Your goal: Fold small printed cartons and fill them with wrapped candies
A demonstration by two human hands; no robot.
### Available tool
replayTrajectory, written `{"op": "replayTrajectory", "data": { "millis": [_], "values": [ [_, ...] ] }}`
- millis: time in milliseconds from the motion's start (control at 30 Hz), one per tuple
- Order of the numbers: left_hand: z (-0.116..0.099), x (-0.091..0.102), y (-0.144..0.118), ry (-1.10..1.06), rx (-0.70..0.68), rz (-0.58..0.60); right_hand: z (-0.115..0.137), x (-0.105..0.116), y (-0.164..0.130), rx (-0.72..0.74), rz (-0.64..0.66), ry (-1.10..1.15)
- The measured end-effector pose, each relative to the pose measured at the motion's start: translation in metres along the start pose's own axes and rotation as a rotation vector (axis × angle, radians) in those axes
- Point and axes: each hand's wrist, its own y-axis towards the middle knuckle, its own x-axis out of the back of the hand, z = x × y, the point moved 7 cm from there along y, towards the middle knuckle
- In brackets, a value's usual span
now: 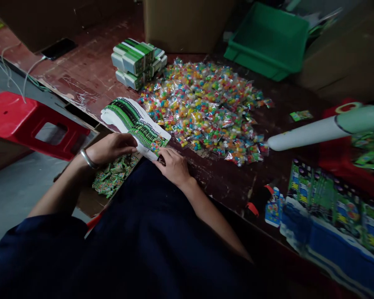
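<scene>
Head view: on our table (90, 74), beside the candy-bag heap (205, 108), lies a fanned stack of flat cartons (134, 124). Light, slippery card, we judge; best pinched at edges. Left hand (112, 147) presses it; right hand (173, 164) pinches its corner.

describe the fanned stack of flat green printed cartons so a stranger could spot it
Start at the big heap of clear candy packets on the dark wooden table. At its near-left edge, both hands rest on a fanned stack of flat green-and-white cartons, unfolded, unlike the assembled green boxes behind.
</scene>
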Motion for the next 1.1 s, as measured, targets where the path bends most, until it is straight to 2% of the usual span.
{"op": "replayTrajectory", "data": {
  "millis": [100,167,233,300,400,500,633,767,833,933,1000,1100],
  "values": [
    [0.010,-0.025,0.007,-0.286,0.085,0.026,0.000,0.024,-0.012,0.046,-0.159,0.041],
    [0.016,-0.049,0.014,-0.584,0.154,0.033,0.004,0.046,-0.023,0.086,-0.316,0.012],
    [0.013,-0.074,0.023,-0.888,0.158,0.050,0.014,0.062,-0.036,0.154,-0.417,-0.023],
    [0.003,-0.095,0.033,-1.115,0.117,0.114,0.025,0.070,-0.046,0.222,-0.423,-0.033],
    [-0.013,-0.111,0.043,-1.264,0.057,0.182,0.033,0.072,-0.057,0.222,-0.342,0.015],
    [-0.023,-0.117,0.047,-1.258,0.010,0.198,0.025,0.074,-0.060,0.080,-0.241,0.186],
    [-0.033,-0.122,0.045,-1.106,-0.051,0.204,0.007,0.077,-0.055,-0.176,-0.142,0.398],
    [-0.044,-0.121,0.039,-0.922,-0.099,0.157,-0.001,0.081,-0.047,-0.257,-0.066,0.445],
    [-0.051,-0.122,0.035,-0.838,-0.120,0.182,-0.006,0.086,-0.046,-0.301,-0.062,0.513],
    [-0.059,-0.123,0.032,-0.727,-0.147,0.201,-0.011,0.084,-0.049,-0.376,0.029,0.685],
    [-0.062,-0.123,0.033,-0.695,-0.156,0.163,-0.014,0.086,-0.051,-0.423,-0.023,0.756],
    [-0.063,-0.121,0.037,-0.742,-0.178,0.001,-0.022,0.094,-0.058,-0.479,-0.328,0.743]
  ]
}}
